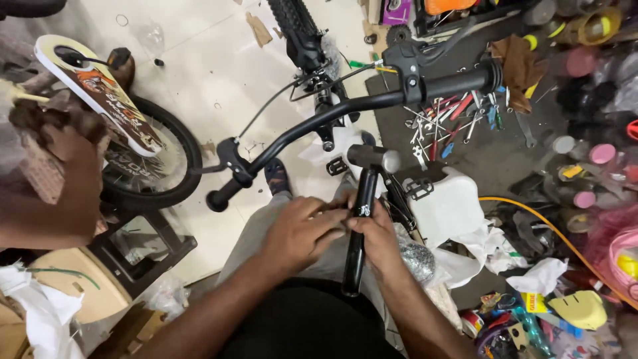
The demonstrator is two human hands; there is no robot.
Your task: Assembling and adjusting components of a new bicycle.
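Black stem (359, 229) roughly upright, clamp-end up

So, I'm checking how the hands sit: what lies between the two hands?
In the head view, the black bike frame tube stands between the left hand and the right hand; both hands touch it.

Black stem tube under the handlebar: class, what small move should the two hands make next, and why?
Probably a small steadying twist of the black stem tube. The right hand wraps its middle, the left hand presses beside it, and the handlebar above sits slanted, one end much lower.
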